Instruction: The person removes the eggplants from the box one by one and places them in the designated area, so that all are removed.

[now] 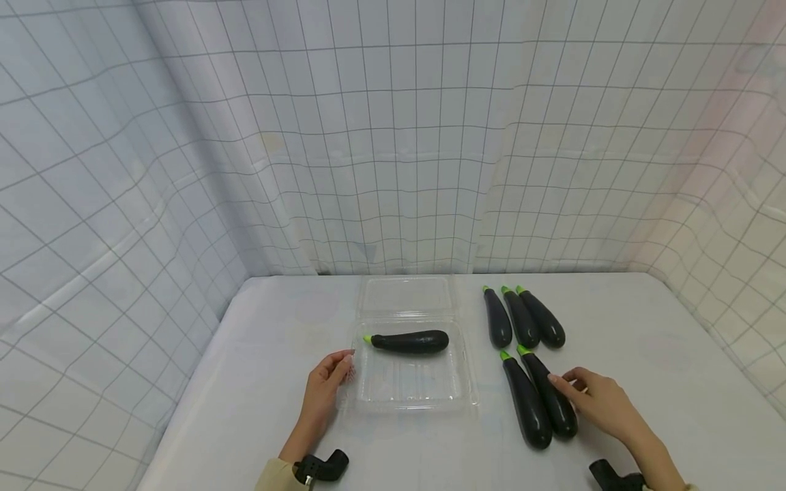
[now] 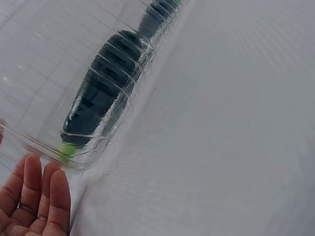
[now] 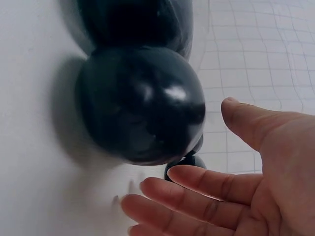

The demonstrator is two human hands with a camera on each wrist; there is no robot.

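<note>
A hinged clear plastic container [image 1: 408, 389] lies with its lid [image 1: 405, 296] folded back on the far side. One dark eggplant [image 1: 410, 342] with a green stem end lies crosswise inside, toward the hinge. My left hand [image 1: 328, 378] holds the container's left edge; in the left wrist view its straight fingers [image 2: 59, 201] meet the wall near the green tip. To the right, my right hand [image 1: 598, 402] is at the right-hand eggplant [image 1: 549, 395] of the near pair, thumb over it. In the right wrist view the fingers [image 3: 206, 196] are extended and spread from the thumb, beside the eggplant's rounded end.
The other near eggplant [image 1: 527, 402] lies right alongside on the left. Behind the pair are three more, a left one [image 1: 497, 319], a middle one [image 1: 522, 319] and a right one [image 1: 543, 319]. White gridded sheets [image 1: 393, 150] enclose the white table [image 1: 245, 409] at back and sides.
</note>
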